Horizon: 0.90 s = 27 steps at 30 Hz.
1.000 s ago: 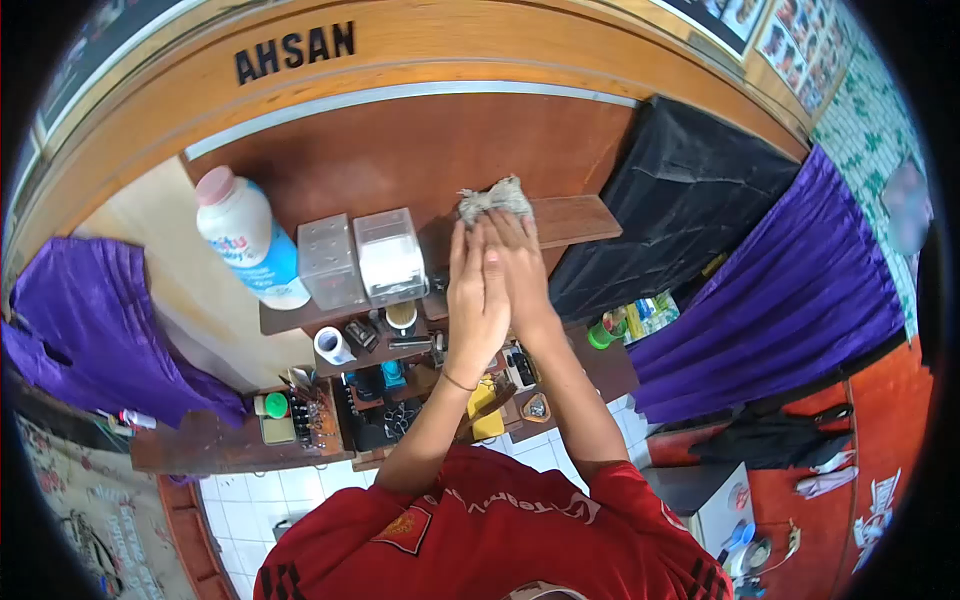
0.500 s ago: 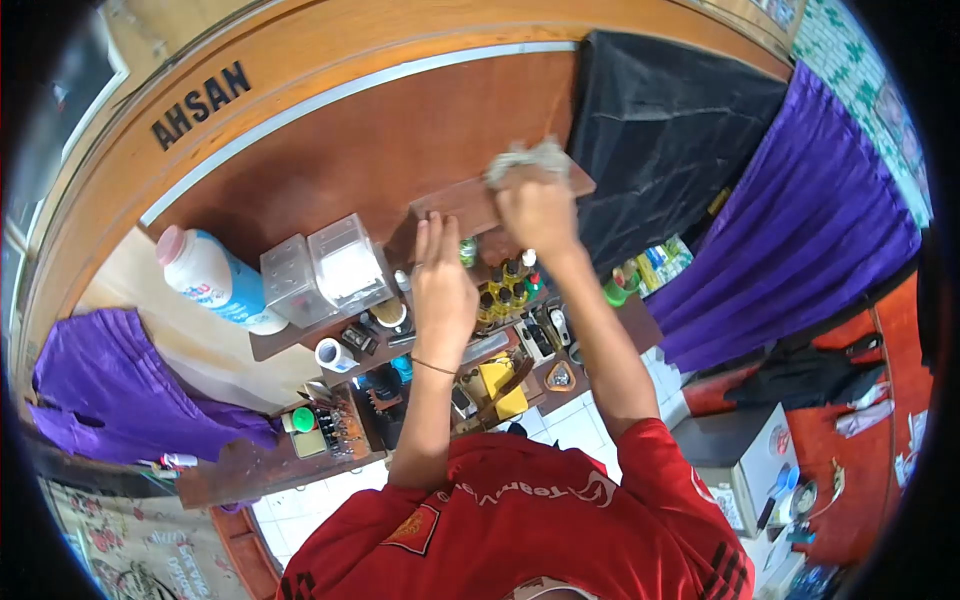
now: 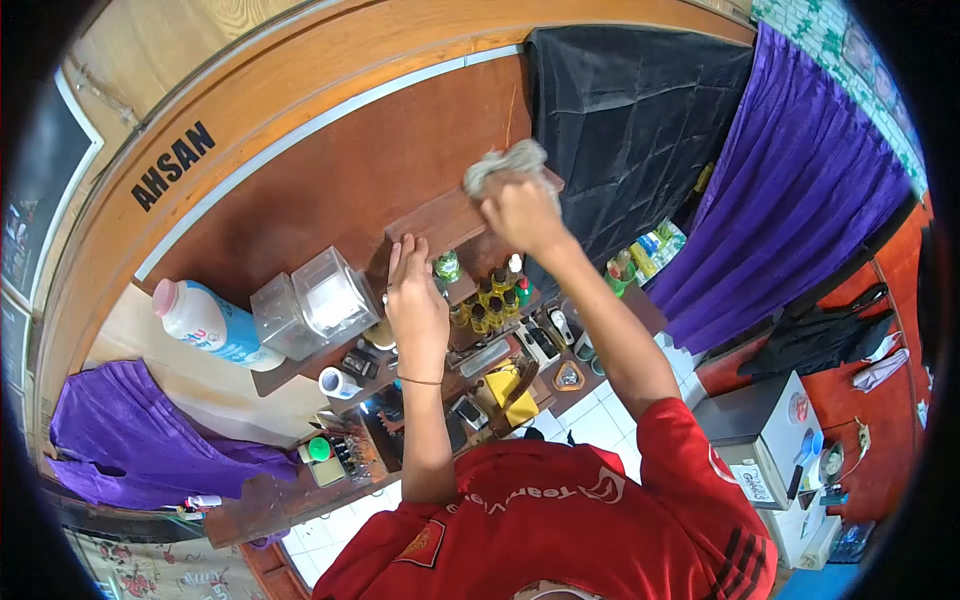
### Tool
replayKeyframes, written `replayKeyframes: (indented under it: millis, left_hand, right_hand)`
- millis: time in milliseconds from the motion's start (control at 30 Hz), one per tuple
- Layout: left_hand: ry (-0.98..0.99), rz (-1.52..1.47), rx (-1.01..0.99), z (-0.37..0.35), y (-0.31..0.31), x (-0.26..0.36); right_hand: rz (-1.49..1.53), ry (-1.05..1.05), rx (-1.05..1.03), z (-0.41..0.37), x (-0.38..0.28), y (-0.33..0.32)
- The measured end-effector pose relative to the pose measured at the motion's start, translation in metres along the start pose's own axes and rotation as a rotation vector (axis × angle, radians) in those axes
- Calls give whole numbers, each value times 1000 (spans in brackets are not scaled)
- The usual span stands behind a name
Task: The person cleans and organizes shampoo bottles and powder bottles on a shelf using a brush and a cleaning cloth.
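My right hand (image 3: 524,214) is closed around a crumpled grey cloth (image 3: 508,166), which rests on the right part of a small raised wooden shelf (image 3: 440,218). At that shelf's left end, my left hand (image 3: 418,310) touches the front edge with its fingers stretched out and nothing visible in them. Just right of those fingers stands a small green container (image 3: 447,266). Several small bottles with yellow liquid (image 3: 487,305) are grouped below the raised shelf, between my forearms.
A white-and-blue bottle (image 3: 215,328) and clear plastic boxes (image 3: 330,293) occupy the left shelf. Below are hair clippers (image 3: 540,343), a yellow item (image 3: 512,392) and a rack of small tools (image 3: 352,452). A black cloth (image 3: 630,130) and purple curtain (image 3: 800,190) hang at right.
The whole view has shifted and turned slightly. Both hands keep nearly the same places along the raised shelf, and the cloth is still in my right hand.
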<state>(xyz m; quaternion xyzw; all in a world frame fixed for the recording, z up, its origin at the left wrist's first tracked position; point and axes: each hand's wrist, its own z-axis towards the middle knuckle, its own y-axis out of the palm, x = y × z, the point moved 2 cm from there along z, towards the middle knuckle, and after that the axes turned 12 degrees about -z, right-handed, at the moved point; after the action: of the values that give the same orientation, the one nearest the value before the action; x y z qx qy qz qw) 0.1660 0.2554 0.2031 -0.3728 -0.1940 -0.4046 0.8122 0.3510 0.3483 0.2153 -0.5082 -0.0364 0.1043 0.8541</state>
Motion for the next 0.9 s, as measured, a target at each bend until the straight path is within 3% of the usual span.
replayKeyframes:
  millis: [33,100,133,167,233,333,500,733,767,833,900]
  left_hand:
    - [-9,-2,-2,0,0,0]
    - [0,22,16,2,0,-2]
    - [3,28,9,1,0,-3]
    - [-5,13,13,1,-1,-1]
    - [-6,4,19,3,-3,0]
    - [-32,24,33,4,-2,0]
    - [-19,31,55,4,-4,-5]
    - [-30,80,36,9,-2,-5]
    - [-16,92,44,9,-2,-5]
    - [-7,108,41,9,-2,-4]
    - [-11,120,25,7,-1,-3]
  right_hand:
    - [197,-267,245,-4,-8,-2]
    - [307,-300,460,-12,-11,-3]
    - [309,-261,295,-9,0,-11]
    - [227,-93,197,-6,13,-5]
    - [151,60,263,17,46,12]
    - [240,260,177,32,60,8]
    - [418,386,57,17,87,2]
    - [512,391,224,-28,81,-9]
    - [519,464,180,-23,83,-1]
    - [749,579,321,-18,82,32]
    - [1199,663,409,-20,75,62]
